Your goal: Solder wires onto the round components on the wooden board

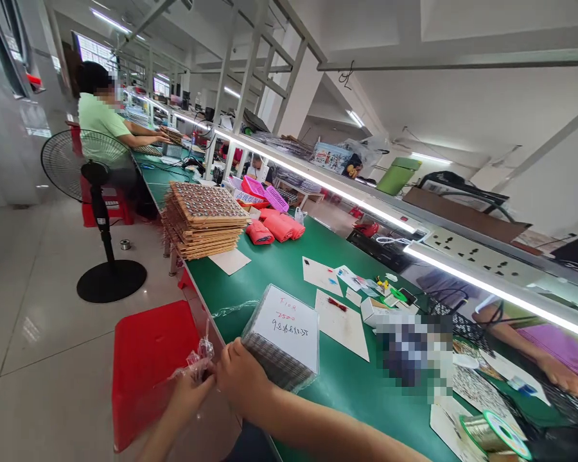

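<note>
A block-shaped stack stands near the front edge of the green table, topped by a white sheet with red and black handwriting. Clear plastic film trails off its left side over the table edge. My left hand pinches the crumpled film above a red stool. Right beside it, my right hand has its fingers bent against the stack's near left corner and the film; whether it grips anything is hidden.
Stacked brown boards and red bundles lie farther along the table. A red stool and a black fan stand left. A solder wire spool is at right. Two other people sit nearby.
</note>
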Available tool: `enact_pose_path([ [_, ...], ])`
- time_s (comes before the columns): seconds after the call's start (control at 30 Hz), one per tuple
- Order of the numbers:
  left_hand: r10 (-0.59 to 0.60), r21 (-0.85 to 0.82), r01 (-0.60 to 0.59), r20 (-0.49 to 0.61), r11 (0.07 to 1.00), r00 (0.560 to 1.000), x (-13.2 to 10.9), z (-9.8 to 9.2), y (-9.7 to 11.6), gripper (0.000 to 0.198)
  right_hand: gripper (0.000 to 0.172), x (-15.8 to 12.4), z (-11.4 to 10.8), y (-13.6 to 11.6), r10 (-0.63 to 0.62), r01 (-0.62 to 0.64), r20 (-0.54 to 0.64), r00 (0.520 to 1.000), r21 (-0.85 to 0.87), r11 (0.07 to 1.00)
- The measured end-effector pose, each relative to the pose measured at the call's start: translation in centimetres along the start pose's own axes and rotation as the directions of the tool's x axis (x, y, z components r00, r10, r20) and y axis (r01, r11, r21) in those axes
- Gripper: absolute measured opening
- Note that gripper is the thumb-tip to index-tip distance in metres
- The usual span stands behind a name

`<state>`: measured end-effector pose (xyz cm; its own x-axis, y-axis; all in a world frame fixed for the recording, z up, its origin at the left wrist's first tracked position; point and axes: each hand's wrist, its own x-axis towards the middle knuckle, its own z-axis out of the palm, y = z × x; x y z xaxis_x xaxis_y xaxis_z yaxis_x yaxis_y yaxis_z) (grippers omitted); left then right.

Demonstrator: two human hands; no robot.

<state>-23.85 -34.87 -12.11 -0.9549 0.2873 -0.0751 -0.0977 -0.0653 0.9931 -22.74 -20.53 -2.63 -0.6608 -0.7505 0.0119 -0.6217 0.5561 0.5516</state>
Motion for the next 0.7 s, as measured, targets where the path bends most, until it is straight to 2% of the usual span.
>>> enact_pose_path([
  [0.13, 0.029, 0.068, -0.025, -0.054, 0.997, 0.998, 0.1, 0.3, 0.3, 0.026, 0.021, 0.0, -0.8, 0.5, 0.029, -0.029, -0.001, 1.000, 0.020, 0.999],
  [0.27, 0.064, 0.215, -0.039, -0.111, 0.976, 0.992, 0.8, 0.3, 0.8, 0.022, 0.018, -0.5, -0.7, 0.4, 0.029, -0.028, -0.037, 0.999, 0.029, 0.999],
  [0.43, 0.117, 0.460, -0.029, -0.165, 0.888, 0.979, 2.6, -0.3, 3.3, 0.012, 0.022, -1.7, -0.6, -0.5, 0.001, 0.001, -0.077, 0.997, 0.025, 1.000],
  [0.53, 0.169, 0.598, -0.063, -0.122, 0.799, 0.978, 4.6, -0.4, 5.7, 0.011, 0.024, -2.4, -0.8, -0.9, -0.002, 0.004, -0.081, 0.997, 0.021, 1.000],
  [0.7, 0.181, 0.743, -0.185, 0.088, 0.643, 0.980, 10.1, 1.1, 9.2, 0.021, 0.026, -3.0, -0.8, -1.5, -0.026, 0.028, -0.082, 0.996, 0.019, 0.999],
])
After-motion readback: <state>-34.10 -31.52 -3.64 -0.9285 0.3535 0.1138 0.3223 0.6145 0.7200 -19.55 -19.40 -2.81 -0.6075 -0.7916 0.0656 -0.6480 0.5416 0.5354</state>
